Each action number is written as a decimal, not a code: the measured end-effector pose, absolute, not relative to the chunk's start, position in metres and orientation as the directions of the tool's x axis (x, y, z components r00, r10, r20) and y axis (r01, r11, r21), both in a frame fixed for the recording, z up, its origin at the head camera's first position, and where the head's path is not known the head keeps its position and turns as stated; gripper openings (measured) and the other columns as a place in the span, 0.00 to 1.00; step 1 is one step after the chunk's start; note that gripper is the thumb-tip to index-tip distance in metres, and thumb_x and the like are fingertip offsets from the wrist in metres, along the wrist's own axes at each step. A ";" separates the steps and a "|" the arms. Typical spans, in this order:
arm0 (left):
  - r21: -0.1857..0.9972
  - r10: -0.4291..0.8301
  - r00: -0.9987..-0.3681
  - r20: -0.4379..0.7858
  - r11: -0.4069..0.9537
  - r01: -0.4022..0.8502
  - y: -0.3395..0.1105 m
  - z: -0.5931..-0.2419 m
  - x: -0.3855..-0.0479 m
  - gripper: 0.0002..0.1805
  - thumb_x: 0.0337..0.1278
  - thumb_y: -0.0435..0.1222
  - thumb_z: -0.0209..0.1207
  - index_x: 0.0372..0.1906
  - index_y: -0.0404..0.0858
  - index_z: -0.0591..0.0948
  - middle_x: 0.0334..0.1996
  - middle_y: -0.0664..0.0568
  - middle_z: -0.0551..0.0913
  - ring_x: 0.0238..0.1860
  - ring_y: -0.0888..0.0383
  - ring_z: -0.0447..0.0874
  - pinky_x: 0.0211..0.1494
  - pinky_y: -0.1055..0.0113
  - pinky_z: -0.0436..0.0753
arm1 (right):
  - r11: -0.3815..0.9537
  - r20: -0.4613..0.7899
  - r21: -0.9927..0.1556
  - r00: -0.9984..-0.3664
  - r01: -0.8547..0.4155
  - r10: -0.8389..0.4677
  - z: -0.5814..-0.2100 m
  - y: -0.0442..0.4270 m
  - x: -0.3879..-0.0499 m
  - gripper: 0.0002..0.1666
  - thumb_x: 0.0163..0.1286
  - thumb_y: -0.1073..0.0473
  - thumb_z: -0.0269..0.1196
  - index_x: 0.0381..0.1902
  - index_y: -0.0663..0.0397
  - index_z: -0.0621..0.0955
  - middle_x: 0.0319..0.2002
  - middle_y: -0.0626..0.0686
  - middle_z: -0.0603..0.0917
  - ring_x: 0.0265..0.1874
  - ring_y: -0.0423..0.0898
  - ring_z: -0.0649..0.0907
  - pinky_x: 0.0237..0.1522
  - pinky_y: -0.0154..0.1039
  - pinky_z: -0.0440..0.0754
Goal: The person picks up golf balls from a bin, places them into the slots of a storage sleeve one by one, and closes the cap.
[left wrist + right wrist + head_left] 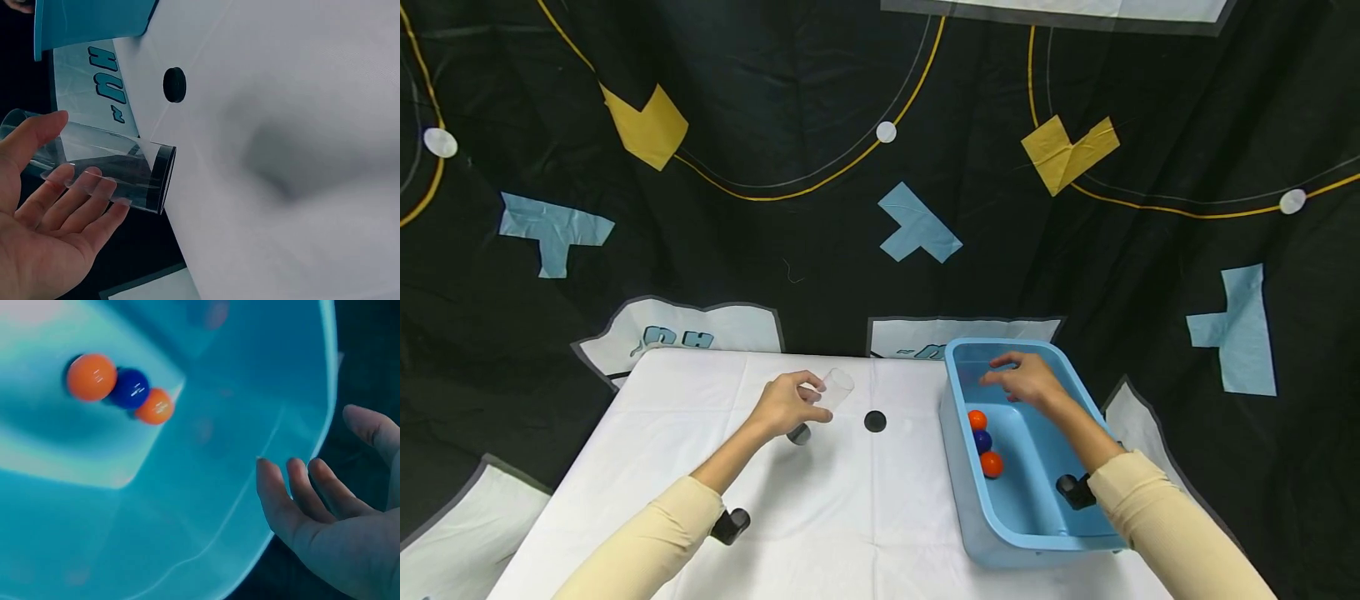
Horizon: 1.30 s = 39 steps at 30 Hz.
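Note:
My left hand [790,402] grips a clear cylindrical container [115,153] with a black band at its lower end. The thumb lies on one side of it and the fingers on the other. In the head view its open rim tilts up to the right, above the white table [850,517]. Over the far part of a light blue bin [957,467] hovers my right hand [1022,379], fingers loosely bent and holding nothing. Two orange balls [92,377] and one dark blue ball [130,389] lie in a row on the bin floor, apart from that hand.
A flat black disc [875,421] lies on the table between the container and the bin. Behind the table hangs a black cloth [820,267] with blue and yellow tape pieces. Black wrist devices [730,527] sit at both sleeves.

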<state>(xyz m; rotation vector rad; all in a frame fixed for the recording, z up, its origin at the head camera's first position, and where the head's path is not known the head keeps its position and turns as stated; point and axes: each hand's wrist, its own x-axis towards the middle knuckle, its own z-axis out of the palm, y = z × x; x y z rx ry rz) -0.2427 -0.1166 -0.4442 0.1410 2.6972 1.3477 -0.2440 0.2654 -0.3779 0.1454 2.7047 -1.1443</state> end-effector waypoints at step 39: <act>0.783 0.185 -0.979 -0.084 0.620 0.050 -0.123 -0.452 -0.245 0.23 0.34 0.35 0.80 0.42 0.39 0.85 0.41 0.43 0.91 0.45 0.52 0.88 0.53 0.52 0.84 | 0.447 -0.775 -0.506 -0.616 0.737 0.140 -0.488 0.300 -0.256 0.29 0.70 0.58 0.64 0.62 0.72 0.73 0.50 0.70 0.79 0.41 0.57 0.83 0.58 0.48 0.83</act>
